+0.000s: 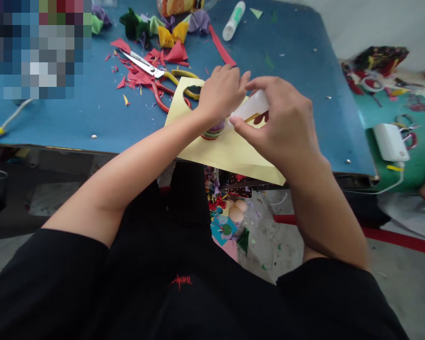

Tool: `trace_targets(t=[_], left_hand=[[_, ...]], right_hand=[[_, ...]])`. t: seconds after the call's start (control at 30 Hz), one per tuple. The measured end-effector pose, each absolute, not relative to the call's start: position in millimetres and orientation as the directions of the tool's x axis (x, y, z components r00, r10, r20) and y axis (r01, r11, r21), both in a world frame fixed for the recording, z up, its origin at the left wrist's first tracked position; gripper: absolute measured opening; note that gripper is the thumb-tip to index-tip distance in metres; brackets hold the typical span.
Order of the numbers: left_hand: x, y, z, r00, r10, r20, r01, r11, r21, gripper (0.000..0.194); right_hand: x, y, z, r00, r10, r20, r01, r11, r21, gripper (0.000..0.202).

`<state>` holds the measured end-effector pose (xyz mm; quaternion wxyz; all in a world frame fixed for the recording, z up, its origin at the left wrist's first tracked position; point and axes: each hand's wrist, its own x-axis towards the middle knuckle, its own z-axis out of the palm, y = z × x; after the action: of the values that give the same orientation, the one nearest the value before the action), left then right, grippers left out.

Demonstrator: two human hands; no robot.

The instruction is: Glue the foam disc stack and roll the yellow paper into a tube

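A yellow paper sheet (230,153) with a rounded cut-out lies at the table's front edge. My left hand (221,94) is over it, fingers bent and pointing away; what they hold, if anything, is hidden. Below that palm sits a small round stack (213,130) of purple, green and red layers. In my right hand (286,123) is a white glue bottle (252,106), pinched between thumb and fingers and tilted, its tip toward the stack. Scissors with yellow and red handles (147,65) lie open just behind the sheet.
Red paper scraps (138,78) surround the scissor blades. Farther back are folded coloured pieces (166,33) and a glue stick (233,21). At right, a green table (389,111) bears a white power adapter (390,141). A white cable (12,117) crosses the left side.
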<state>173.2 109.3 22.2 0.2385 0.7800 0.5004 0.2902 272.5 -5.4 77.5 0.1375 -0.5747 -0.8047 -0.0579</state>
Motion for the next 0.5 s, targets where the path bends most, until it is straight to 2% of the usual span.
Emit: trace_targets(t=[0.23, 0.4, 0.5], left_hand=[[172.5, 108.1, 22.8, 0.357, 0.898, 0.259, 0.754, -0.44, 0.487, 0.046], [174.6, 110.3, 17.5, 0.342, 0.883, 0.322, 0.738, -0.464, 0.49, 0.056], [173.7, 110.9, 16.4, 0.333, 0.885, 0.325, 0.71, -0.462, 0.532, 0.053]], right_hand=[[272.3, -2.5, 72.9, -0.324, 0.92, 0.221, 0.932, 0.351, -0.096, 0.044], [269.7, -4.8, 73.5, -0.342, 0.915, 0.215, 0.909, 0.38, -0.171, 0.044], [266.4, -5.0, 75.2, -0.352, 0.913, 0.206, 0.902, 0.39, -0.183, 0.043]])
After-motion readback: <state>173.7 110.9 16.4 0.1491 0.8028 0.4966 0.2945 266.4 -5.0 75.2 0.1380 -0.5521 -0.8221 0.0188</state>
